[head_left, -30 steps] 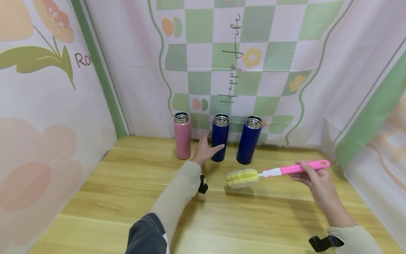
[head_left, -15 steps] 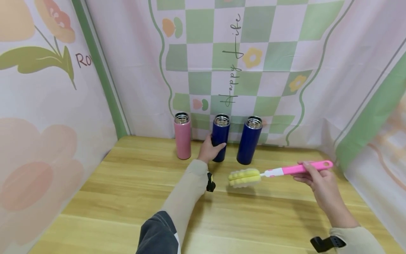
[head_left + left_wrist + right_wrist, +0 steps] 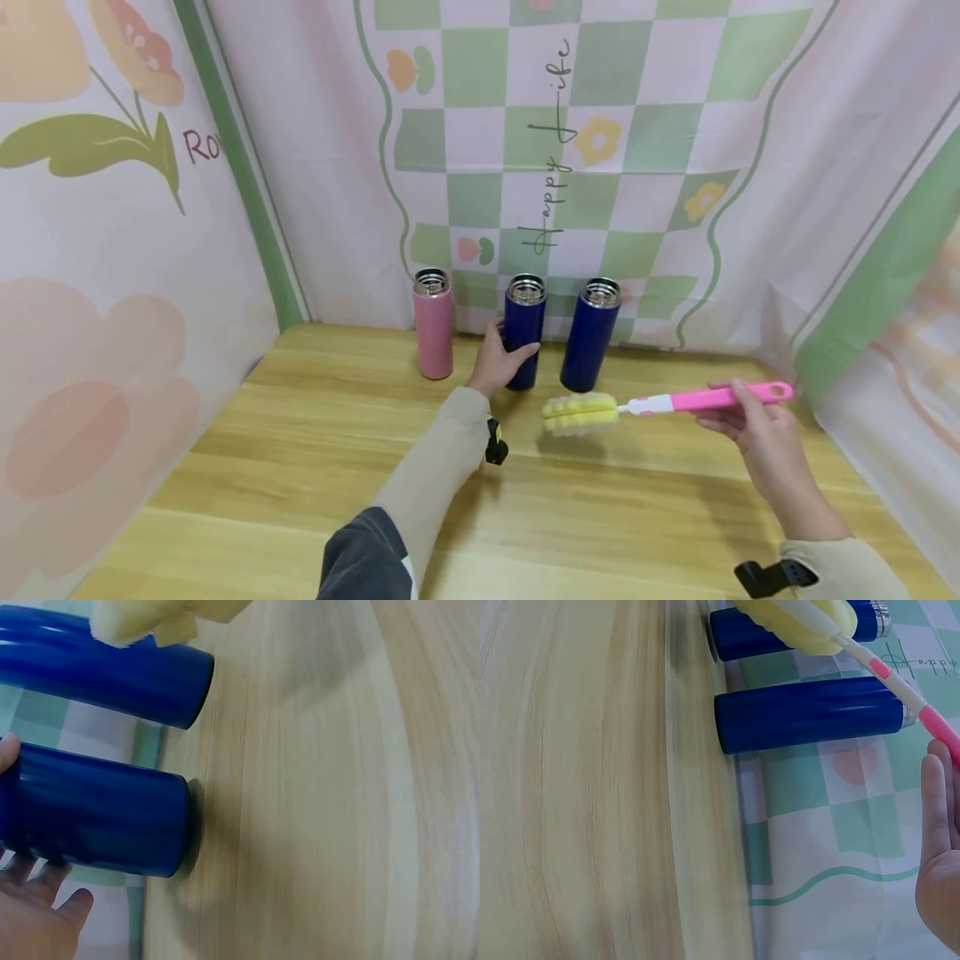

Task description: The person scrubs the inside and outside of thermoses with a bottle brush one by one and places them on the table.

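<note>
In the head view my left hand [image 3: 501, 360] grips the middle dark blue bottle [image 3: 523, 333], thumb across its front, the other fingers mostly hidden at its left side. The bottle is upright and its mouth has no lid. Whether its base touches the table, I cannot tell. My right hand [image 3: 767, 437] holds a bottle brush by its pink handle [image 3: 697, 400]; the brush's yellow sponge head [image 3: 580, 414] points left, over the table in front of the bottles. The left wrist view shows the gripped bottle [image 3: 97, 814] between thumb and fingers.
To the right stands a second blue bottle [image 3: 590, 337], to the left a pink bottle [image 3: 433, 327], both upright and lidless. A patterned cloth [image 3: 472, 67] hangs right behind them. The wooden table [image 3: 600, 517] extends toward me.
My left hand has moved right and closed round the middle blue bottle, which has since shifted slightly toward me. The brush has shifted a little to the right.
</note>
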### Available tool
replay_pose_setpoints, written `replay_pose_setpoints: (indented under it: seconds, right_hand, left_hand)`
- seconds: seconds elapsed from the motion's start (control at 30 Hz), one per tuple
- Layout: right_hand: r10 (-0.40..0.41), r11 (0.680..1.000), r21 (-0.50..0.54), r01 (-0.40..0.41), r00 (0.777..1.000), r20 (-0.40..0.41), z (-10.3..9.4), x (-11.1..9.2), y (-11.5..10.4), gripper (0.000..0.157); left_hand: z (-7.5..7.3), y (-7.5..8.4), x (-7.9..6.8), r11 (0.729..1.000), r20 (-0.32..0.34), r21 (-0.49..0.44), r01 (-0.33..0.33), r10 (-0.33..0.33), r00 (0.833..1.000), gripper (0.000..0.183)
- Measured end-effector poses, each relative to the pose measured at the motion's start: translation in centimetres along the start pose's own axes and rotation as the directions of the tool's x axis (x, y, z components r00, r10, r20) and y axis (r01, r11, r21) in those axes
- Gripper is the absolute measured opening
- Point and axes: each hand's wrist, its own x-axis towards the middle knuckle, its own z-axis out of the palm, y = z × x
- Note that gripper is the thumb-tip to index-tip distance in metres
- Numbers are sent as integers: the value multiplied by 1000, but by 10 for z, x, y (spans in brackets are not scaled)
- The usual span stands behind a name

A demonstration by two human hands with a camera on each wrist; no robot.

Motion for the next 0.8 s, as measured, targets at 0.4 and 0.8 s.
replay_pose_setpoints:
  seconds: [0.4, 0.8]
  right_hand:
    - [-17, 998, 65, 16, 1000, 16, -4, 1, -5, 36]
    - [-43, 987, 153, 42, 999, 8, -7, 3, -7, 36]
  left_hand:
    - [-16, 0, -12, 998, 33, -11, -60, 60, 998, 79]
    - [-36, 9, -34, 994, 65, -39, -103, 105, 992, 81]
